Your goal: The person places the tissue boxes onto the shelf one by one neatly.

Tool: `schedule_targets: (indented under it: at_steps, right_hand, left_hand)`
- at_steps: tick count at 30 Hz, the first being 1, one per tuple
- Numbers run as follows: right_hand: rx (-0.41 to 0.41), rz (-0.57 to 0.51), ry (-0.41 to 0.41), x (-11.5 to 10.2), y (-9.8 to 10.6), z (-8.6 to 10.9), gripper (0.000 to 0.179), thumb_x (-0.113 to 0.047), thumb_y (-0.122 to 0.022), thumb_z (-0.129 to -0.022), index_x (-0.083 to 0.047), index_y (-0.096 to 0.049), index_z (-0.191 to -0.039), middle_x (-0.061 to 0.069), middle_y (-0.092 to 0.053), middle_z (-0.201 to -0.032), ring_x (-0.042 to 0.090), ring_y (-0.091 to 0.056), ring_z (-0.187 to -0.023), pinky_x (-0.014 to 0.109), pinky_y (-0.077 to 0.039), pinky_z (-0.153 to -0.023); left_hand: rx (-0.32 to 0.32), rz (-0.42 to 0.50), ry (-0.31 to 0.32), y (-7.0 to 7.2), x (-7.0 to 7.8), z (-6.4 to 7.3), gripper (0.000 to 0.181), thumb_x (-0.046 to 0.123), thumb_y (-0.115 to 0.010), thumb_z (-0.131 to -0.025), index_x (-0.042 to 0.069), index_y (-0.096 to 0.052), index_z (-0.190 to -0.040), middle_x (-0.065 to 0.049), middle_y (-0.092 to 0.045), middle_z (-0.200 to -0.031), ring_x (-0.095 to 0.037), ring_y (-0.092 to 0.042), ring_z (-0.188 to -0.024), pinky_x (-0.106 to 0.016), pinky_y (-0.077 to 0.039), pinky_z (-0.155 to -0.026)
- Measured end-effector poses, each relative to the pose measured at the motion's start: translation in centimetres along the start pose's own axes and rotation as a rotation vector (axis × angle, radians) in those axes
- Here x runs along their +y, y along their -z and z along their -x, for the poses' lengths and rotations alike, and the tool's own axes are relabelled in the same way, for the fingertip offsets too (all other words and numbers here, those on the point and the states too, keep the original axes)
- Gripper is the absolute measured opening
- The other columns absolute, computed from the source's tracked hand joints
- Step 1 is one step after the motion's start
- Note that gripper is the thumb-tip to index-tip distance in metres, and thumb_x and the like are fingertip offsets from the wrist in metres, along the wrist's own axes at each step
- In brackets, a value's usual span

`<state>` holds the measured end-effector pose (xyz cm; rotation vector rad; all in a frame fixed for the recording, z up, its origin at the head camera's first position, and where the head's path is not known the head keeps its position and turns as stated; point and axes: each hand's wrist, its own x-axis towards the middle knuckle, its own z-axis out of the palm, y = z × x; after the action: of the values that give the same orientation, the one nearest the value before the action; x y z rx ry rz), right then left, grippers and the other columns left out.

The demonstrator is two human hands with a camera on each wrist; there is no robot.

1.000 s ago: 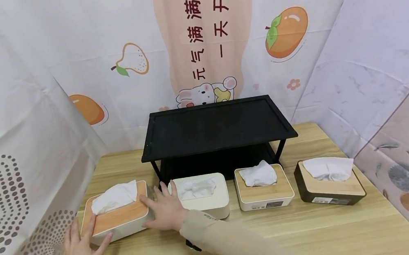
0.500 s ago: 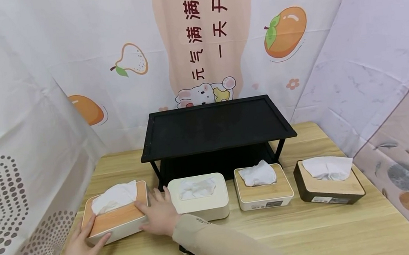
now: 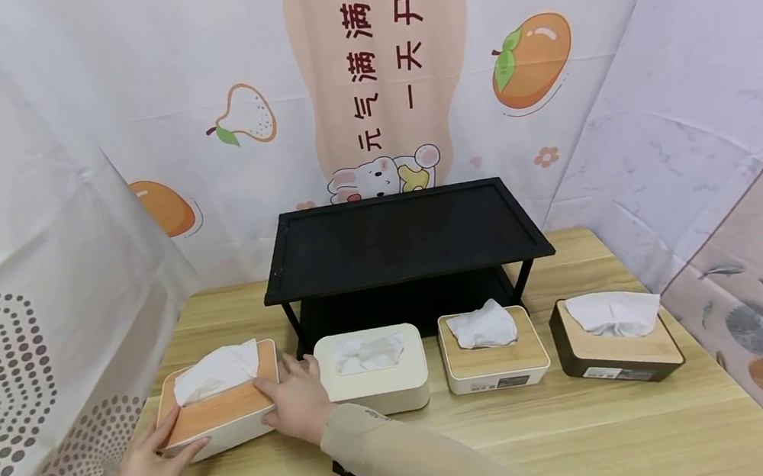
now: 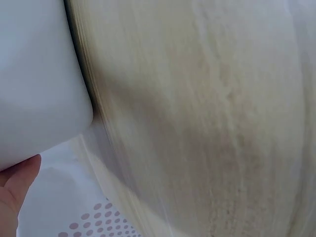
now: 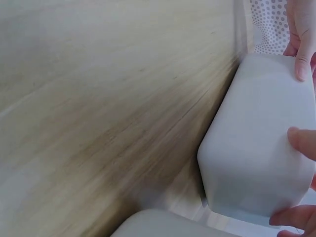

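Observation:
At the left of the table in the head view is a white tissue box [image 3: 233, 436] with an orange wood-look top and a white tissue [image 3: 218, 372] sticking out. My left hand [image 3: 150, 469] grips its left end, thumb on the front face and fingers at the far side. Around the right end is my right hand [image 3: 298, 399], one finger on the top edge and others down the side. The right wrist view shows both hands on the box [image 5: 259, 118]. In the left wrist view, fingertips [image 4: 24, 175] touch the box's corner side [image 4: 39, 89].
A cream tissue box [image 3: 376, 401] stands just right of my right hand. Farther right are a white box with a wooden lid [image 3: 497, 361] and a black one with a wooden lid [image 3: 620, 349]. Behind them stands a black two-tier rack [image 3: 402, 240]. Printed curtains [image 3: 157, 129] enclose the table.
My right hand has moved left from over the cream box onto the orange-topped box's right end. My left hand has closed in on the left end. The box has shifted slightly, toward the right and front.

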<state>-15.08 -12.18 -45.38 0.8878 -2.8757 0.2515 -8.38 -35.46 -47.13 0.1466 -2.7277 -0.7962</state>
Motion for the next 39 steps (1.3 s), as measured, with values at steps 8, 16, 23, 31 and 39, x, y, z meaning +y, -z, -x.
schedule_targets:
  at_steps: [8, 16, 23, 31, 39]
  right_hand:
    - [0.086, -0.069, 0.031, 0.0, 0.4, 0.2, 0.063, -0.053, -0.073, -0.076, -0.038, -0.052, -0.133, 0.000, -0.050, -0.141, 0.017, -0.040, -0.134, 0.045, -0.030, -0.103]
    - [0.190, -0.208, 0.091, 0.9, 1.3, 0.3, 0.061, -0.042, -0.073, -0.081, -0.030, -0.051, -0.136, 0.013, -0.046, -0.143, 0.023, -0.047, -0.130, 0.036, -0.039, -0.103]
    - [0.281, -0.360, 0.128, 1.2, 2.5, 0.3, 0.056, -0.033, -0.075, -0.081, -0.022, -0.055, -0.132, 0.023, -0.042, -0.143, 0.025, -0.048, -0.129, 0.024, -0.047, -0.096]
    - [0.398, -0.348, 0.143, 1.8, 3.9, 0.3, 0.054, -0.034, -0.078, -0.078, -0.019, -0.060, -0.127, 0.024, -0.047, -0.138, 0.025, -0.052, -0.125, 0.026, -0.047, -0.097]
    - [0.454, -0.349, 0.178, 2.2, 5.4, 0.6, 0.054, -0.034, -0.078, -0.078, -0.014, -0.060, -0.125, 0.027, -0.045, -0.139, 0.027, -0.051, -0.126, 0.028, -0.046, -0.098]
  left_hand:
    - [0.036, 0.054, 0.086, 0.8, 0.6, 0.4, 0.076, 0.028, -0.083, -0.072, -0.006, -0.049, -0.132, -0.047, -0.036, -0.131, -0.062, -0.039, -0.116, -0.066, -0.037, -0.085]
    - [0.176, 0.184, 0.195, 1.9, 2.2, 0.2, 0.061, 0.016, -0.085, -0.069, 0.002, -0.061, -0.124, -0.017, -0.052, -0.130, -0.022, -0.036, -0.136, 0.005, -0.025, -0.086]
    - [0.290, 0.277, 0.240, 2.6, 3.6, 0.0, 0.053, 0.007, -0.085, -0.067, 0.008, -0.067, -0.117, 0.021, -0.060, -0.113, 0.000, -0.041, -0.129, 0.000, -0.036, -0.086]
    - [0.411, 0.288, 0.092, 3.3, 4.8, -0.7, 0.053, -0.003, -0.085, -0.062, 0.005, -0.070, -0.112, 0.005, -0.059, -0.122, -0.002, -0.047, -0.125, 0.000, -0.038, -0.081]
    - [0.524, 0.291, -0.059, 3.9, 6.0, -1.1, 0.054, -0.010, -0.086, -0.054, 0.003, -0.073, -0.105, 0.018, -0.059, -0.119, 0.006, -0.051, -0.116, 0.001, -0.040, -0.078]
